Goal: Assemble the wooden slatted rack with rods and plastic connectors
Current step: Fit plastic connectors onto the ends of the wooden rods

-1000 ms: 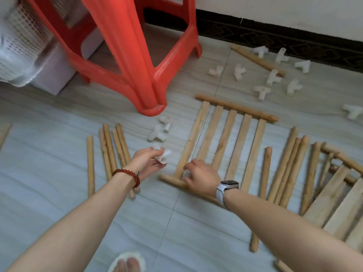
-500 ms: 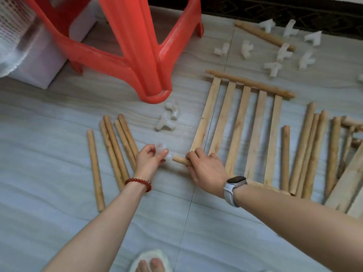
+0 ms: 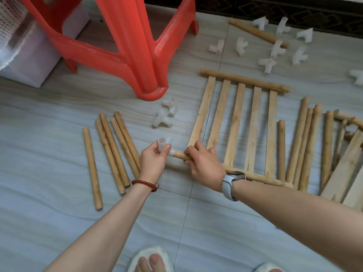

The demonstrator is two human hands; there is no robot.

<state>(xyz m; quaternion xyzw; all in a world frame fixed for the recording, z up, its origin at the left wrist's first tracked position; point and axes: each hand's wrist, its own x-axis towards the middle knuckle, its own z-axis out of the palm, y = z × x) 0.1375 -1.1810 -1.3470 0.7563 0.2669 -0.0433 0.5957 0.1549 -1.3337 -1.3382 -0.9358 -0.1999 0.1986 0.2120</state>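
The left hand (image 3: 154,160) pinches a white plastic connector (image 3: 164,146) between thumb and fingers, so its grip is closed tight around the little piece. One open tube of the connector points up, and another tube sits on the tip of the near rod (image 3: 179,154). The right hand (image 3: 203,163) is just beside it, with its fingers curled around that same rod, close to the end. This grip is closed on the wood too. The two hands almost touch.

The rod is the near bar of the slatted panel (image 3: 238,126), which lies flat on the tiled floor (image 3: 49,150). Five flat slats run from this rod to a far rod (image 3: 244,80).

Left of the hands, five loose rods (image 3: 113,152) lie on the floor. Two more connectors (image 3: 167,113) sit just past the left hand, near a foot of the red plastic stool (image 3: 125,46). More white connectors (image 3: 275,43) are spread out farther away, by the wall. More rods (image 3: 303,146) lie right of the panel.

The left wrist wears a red bead bracelet (image 3: 145,184), and the right wrist wears a watch (image 3: 232,180).
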